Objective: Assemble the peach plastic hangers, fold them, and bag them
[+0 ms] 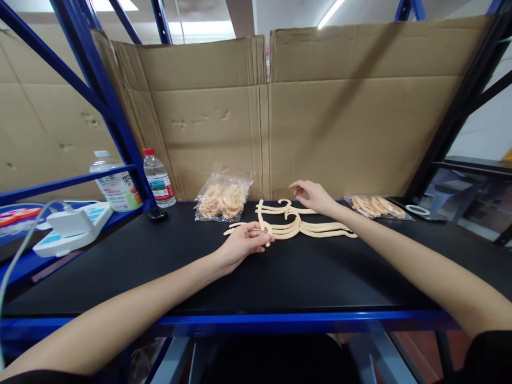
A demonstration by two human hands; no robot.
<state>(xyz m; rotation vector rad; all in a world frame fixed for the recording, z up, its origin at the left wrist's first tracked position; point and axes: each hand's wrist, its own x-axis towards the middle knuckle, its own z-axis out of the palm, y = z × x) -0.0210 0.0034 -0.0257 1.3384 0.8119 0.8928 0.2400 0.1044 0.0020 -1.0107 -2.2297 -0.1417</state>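
Left hand (245, 243) was clamped on a cream plastic piece (261, 214), right hand (315, 196) hung beyond that grip with fingers apart, cream hangers (325, 231) lay just right of it, bagged pieces (224, 200) sat behind it

Cream-col. hangers. Front stack (324, 230): several pcs. are lying nested on the black tabletop (280, 288), slim arms spreading L & R, hooks curling toward the rear. Rear hanger group (276, 209): is lying just behind, no. of pcs. unclear. Held hanger (261, 213): is being gripped over stack's L half, one arm pointing up/away, lower part showing only partly.
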